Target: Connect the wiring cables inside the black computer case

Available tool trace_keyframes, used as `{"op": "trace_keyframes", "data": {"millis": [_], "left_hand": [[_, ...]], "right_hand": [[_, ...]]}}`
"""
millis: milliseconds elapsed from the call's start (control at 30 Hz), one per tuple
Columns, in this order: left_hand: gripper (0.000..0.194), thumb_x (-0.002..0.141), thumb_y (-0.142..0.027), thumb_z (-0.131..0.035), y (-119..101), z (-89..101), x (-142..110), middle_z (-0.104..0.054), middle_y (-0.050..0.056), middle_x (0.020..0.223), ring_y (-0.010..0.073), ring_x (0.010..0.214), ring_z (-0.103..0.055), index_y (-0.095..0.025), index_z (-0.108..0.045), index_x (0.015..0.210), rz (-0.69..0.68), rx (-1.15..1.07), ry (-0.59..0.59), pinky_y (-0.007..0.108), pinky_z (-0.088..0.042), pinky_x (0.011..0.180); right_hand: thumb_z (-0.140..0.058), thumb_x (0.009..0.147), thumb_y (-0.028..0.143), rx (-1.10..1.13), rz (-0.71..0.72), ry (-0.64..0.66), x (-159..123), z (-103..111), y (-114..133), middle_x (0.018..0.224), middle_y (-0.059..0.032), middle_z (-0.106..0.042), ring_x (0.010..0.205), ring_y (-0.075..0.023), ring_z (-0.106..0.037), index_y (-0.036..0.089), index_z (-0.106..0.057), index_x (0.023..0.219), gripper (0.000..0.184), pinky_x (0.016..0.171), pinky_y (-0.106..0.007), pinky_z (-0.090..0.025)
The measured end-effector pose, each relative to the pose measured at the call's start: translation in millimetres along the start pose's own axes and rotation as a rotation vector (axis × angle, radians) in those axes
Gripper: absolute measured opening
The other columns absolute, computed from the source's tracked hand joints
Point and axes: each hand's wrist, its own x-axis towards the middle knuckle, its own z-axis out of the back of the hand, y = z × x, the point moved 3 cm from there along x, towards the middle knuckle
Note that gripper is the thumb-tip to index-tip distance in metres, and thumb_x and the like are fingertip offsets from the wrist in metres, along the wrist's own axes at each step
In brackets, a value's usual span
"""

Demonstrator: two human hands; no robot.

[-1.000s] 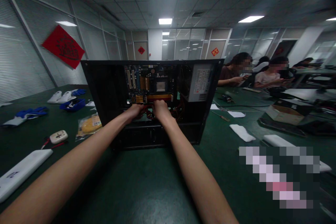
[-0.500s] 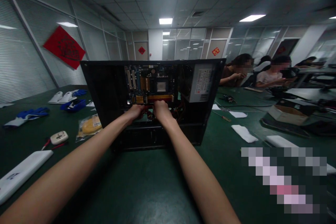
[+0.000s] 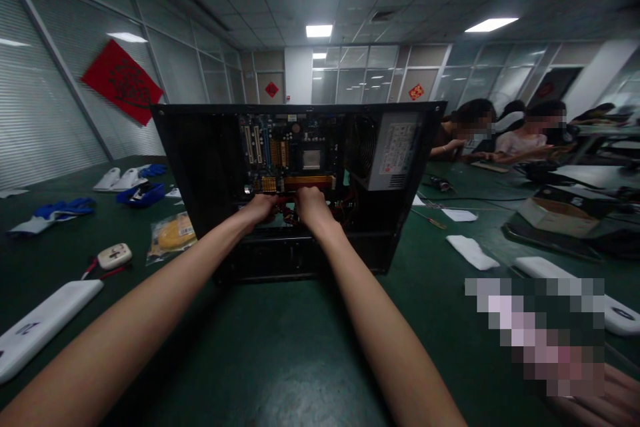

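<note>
On my feed, far left, a white bar [image 3: 47, 327] bears dark figures I can't read for certain. Past it, red paper [image 3: 120, 83] on the glass wall carries dark characters, too dim for me to read. The blue tray [image 3: 151, 198] holds small dark and pale items; the clear plastic bag [image 3: 153, 243] has a yellow thing [image 3: 171, 235] and a printed label inside or on it, illegible from here. In the middle of the green table [image 3: 280, 347] stands the open computer case [image 3: 200, 167], containing a motherboard [image 3: 323, 128] and cables [image 3: 289, 215]. I have the left hand [image 3: 261, 208] and right hand [image 3: 313, 205] inside, fingers curled at the red cabling; with fingertips hidden, I can't tell how tightly they close or what they hold. Right of them, the power supply [image 3: 376, 175] wears a label of tiny print. Further right sits a cardboard box [image 3: 547, 217], contents unclear.
</note>
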Motion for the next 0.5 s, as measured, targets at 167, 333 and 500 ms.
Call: {"op": "trace_keyframes", "data": {"millis": [167, 333, 500], "left_hand": [[0.029, 0.081, -0.037, -0.067, -4, -0.8, -1, -0.042, -0.004, 0.050, 0.0080, 0.043, -0.034, -0.016, -0.054, 0.065, -0.005, 0.030, -0.010, 0.022, -0.026, 0.045], [0.029, 0.081, -0.037, -0.064, -5, -0.7, 2, -0.045, -0.002, 0.048, 0.0096, 0.043, -0.036, -0.016, -0.056, 0.062, -0.016, 0.087, -0.036, 0.023, -0.026, 0.044], [0.025, 0.081, -0.034, -0.060, 2, 2.8, 15, -0.054, 0.000, 0.053, 0.0120, 0.045, -0.045, -0.015, -0.060, 0.065, -0.070, 0.173, -0.069, 0.024, -0.031, 0.047]], "right_hand": [[-0.045, 0.098, 0.015, -0.030, 0.009, -0.003, 4, -1, -1, 0.110, -0.0207, -0.070, 0.105, -0.0288, -0.068, 0.012, -0.071, 0.110, 0.029, 0.089, -0.033, -0.051], [-0.040, 0.097, 0.007, -0.069, 0.024, 0.005, 3, 1, 1, 0.108, -0.0202, -0.070, 0.104, -0.0270, -0.069, 0.013, -0.070, 0.111, 0.033, 0.087, -0.032, -0.052], [-0.039, 0.096, 0.008, -0.056, 0.033, -0.067, -3, 7, 4, 0.109, -0.0178, -0.070, 0.103, -0.0270, -0.069, 0.016, -0.064, 0.120, 0.035, 0.086, -0.032, -0.052]]}}
